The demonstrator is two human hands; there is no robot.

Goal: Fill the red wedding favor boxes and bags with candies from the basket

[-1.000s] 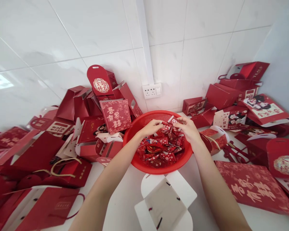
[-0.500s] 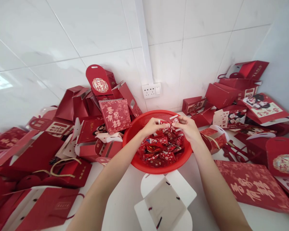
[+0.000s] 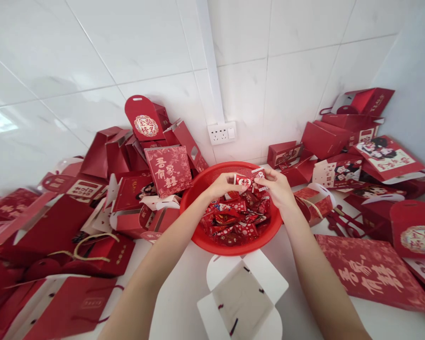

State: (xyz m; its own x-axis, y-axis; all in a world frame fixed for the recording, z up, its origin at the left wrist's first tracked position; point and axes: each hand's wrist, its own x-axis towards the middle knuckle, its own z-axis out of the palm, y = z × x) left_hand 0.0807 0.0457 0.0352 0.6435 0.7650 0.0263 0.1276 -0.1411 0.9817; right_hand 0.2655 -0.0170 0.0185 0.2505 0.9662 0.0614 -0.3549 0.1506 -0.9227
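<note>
Red-wrapped candy (image 3: 246, 181) is pinched between my left hand (image 3: 222, 184) and right hand (image 3: 276, 187), lifted above the basket (image 3: 198, 236) so the label faces me.

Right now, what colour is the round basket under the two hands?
The basket is bright red, with a perforated wall; the head view shows it clearly.

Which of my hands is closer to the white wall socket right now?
Left. Your left hand is in the red plastic basket almost straight below the white wall socket; your right hand is further off to the right.
</note>
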